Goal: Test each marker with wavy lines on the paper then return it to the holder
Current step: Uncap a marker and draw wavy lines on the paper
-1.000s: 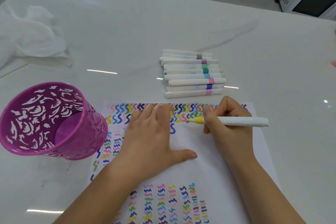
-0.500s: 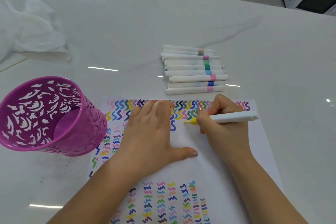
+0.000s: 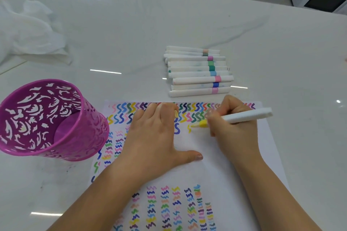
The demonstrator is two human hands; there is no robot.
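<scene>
Both hands are on the paper (image 3: 206, 170). The left hand (image 3: 157, 137) lies flat with straight fingers and presses the sheet, holding nothing. The right hand (image 3: 231, 129) grips the yellow marker (image 3: 247, 115) like a pen, with its tip touching the paper. The marker's long axis runs from 9 o'clock at the tip to 3 o'clock. The purple holder (image 3: 84, 148) stands at 9 o'clock from the hands, nearer the left one, so I think the right hand must reach across.

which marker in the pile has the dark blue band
The white marker second-nearest you, lying between the pink-banded marker and the pale-pink-banded marker.
</scene>
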